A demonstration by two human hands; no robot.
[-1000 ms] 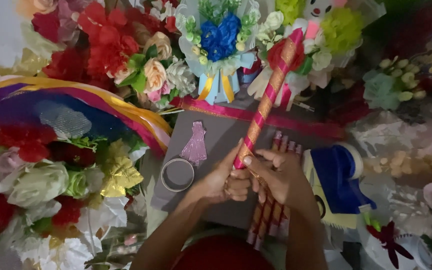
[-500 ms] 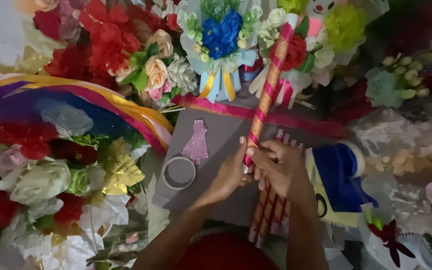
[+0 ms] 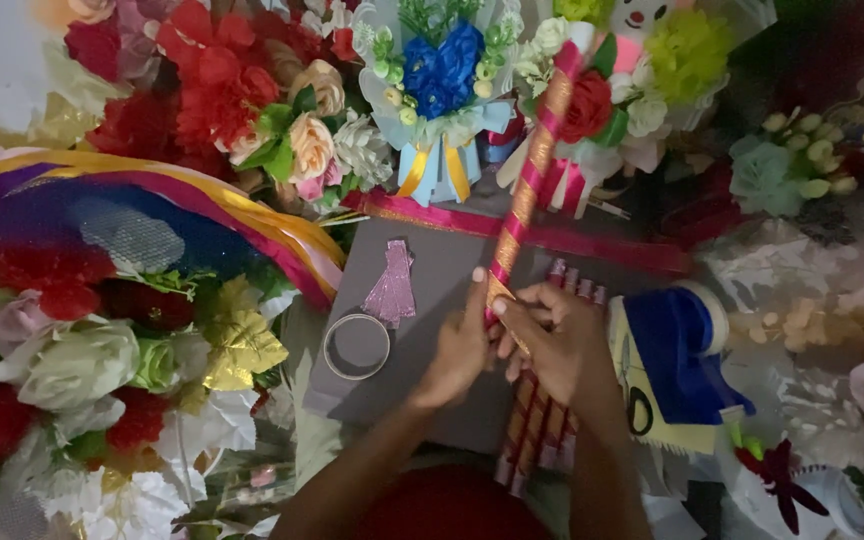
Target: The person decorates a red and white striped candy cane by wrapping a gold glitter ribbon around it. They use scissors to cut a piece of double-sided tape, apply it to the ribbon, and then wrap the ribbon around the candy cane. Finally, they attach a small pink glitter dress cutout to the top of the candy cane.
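Observation:
A long stick [image 3: 530,175] wrapped in spiralled pink and gold ribbon rises from my hands toward the flowers at the back. My left hand [image 3: 464,345] grips its lower end, thumb up along the stick. My right hand [image 3: 557,345] pinches a loose gold ribbon end against the same lower part. Under my right hand several more pink-and-gold wrapped sticks [image 3: 530,430] lie side by side on a grey board [image 3: 432,290].
A tape roll [image 3: 357,346] and a glittery pink cutout [image 3: 392,288] lie on the board. A pink ribbon strip [image 3: 592,240] crosses its far edge. Artificial flower bouquets [image 3: 252,100] surround everything. Blue-and-yellow fabric [image 3: 677,360] with scissors [image 3: 637,405] lies to the right.
The stick has shifted slightly right and more upright. My hands have stayed at its lower end, the right fingers working the ribbon around it.

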